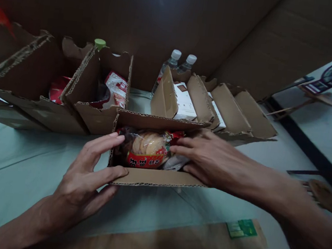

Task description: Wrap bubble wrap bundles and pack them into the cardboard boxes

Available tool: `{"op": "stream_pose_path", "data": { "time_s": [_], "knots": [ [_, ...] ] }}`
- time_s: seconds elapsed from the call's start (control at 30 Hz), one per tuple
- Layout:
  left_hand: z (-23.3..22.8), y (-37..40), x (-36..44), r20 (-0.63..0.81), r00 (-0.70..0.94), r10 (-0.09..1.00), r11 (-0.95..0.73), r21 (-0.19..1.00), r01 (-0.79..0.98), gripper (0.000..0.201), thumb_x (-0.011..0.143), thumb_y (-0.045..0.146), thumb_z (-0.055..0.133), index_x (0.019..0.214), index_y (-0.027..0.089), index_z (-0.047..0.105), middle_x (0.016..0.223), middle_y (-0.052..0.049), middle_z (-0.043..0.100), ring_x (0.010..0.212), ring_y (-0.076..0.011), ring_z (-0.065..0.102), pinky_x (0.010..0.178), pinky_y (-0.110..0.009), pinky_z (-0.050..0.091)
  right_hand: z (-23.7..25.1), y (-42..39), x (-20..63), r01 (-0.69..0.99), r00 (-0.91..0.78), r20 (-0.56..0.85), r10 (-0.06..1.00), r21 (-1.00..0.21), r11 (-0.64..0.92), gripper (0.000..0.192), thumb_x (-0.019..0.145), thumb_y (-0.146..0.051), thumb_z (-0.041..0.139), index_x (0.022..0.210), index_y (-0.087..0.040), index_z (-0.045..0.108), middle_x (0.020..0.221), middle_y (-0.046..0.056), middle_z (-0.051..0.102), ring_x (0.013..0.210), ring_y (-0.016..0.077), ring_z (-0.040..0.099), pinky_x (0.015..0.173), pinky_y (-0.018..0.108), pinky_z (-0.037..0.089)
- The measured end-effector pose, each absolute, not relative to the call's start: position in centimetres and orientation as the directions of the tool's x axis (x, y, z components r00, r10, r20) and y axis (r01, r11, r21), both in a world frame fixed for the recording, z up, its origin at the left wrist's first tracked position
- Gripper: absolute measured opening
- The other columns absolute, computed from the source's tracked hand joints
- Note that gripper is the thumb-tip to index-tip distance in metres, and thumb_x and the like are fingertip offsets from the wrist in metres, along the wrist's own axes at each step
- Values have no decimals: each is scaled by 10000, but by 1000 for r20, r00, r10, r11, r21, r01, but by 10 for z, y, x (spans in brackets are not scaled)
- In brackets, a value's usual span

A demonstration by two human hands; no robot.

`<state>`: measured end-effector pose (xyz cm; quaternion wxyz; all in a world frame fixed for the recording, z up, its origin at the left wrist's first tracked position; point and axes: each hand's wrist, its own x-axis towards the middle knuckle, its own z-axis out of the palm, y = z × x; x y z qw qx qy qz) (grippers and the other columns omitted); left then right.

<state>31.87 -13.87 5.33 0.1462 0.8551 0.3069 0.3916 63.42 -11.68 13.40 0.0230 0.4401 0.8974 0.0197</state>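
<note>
I judge I'm handling the snack bag (pixel 148 148) inside the box (pixel 160 178). My left hand (pixel 83 179), fingers spread, touches its nine-o'clock end; my right hand (pixel 210 155) reaches in at three, pinching or not, I can't tell. Next calls for steadiness.

The left hand (pixel 80 176) spreads its fingers apart; the right hand (pixel 203 154) curls inward.
</note>
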Motion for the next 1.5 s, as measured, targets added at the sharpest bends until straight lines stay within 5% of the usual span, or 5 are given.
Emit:
{"op": "stream_pose_path", "data": {
  "time_s": [0.2, 0.33, 0.57, 0.9, 1.5],
  "knots": [
    [50, -154, 317, 612, 368, 700, -707, 517, 483, 533, 876, 112, 704, 1353, 330, 605, 1658, -43, 351, 1487, -303, 431, 1183, -514, 459, 168, -188, 666, 817, -571, 327, 753, 139, 559, 242, 1039, -296, 483, 1180, -289, 680, 1133, 21, 781, 940, 233, 715, 828, 426, 482],
    [31, -171, 311, 542, 151, 827, -547, 711, 441, 864, 864, 265, 766, 1594, 384, 320, 1691, -65, 298, 1520, -337, 373, 1205, -572, 410, 127, -228, 679, 939, -167, 479, 862, -190, 287, 244, 992, -322, 607, 1228, -307, 670, 1197, 50, 754, 1058, 241, 715, 881, 410, 554],
    [-8, -173, 343, 146, 235, 961, -186, 970, 156, 951, 870, 523, 710, 1633, 282, 196, 1667, -149, 327, 1501, -370, 388, 1223, -604, 343, 21, -219, 647, 652, 142, 220, 965, -754, 76, 622, 873, -619, 649, 1330, -204, 573, 1228, 135, 712, 965, 259, 712, 800, 393, 599],
    [5, -234, 254, 117, -100, 988, -95, 975, 203, 883, 795, 495, 797, 1536, 282, 365, 1482, -122, 519, 1417, -346, 477, 1201, -542, 380, 32, -241, 537, 532, 14, 275, 961, -816, 225, 448, 843, -460, 709, 1217, -237, 602, 1094, 87, 703, 909, 247, 679, 838, 406, 589],
    [-14, -188, 306, 131, 30, 991, -134, 980, 149, 688, 832, 364, 712, 1453, 216, 455, 1448, -110, 583, 1323, -287, 569, 1145, -443, 447, -27, -283, 597, 342, 373, 106, 922, -939, -31, 516, 829, -531, 736, 1219, -201, 666, 1174, 135, 766, 1048, 294, 731, 892, 403, 599]
  ]
}}
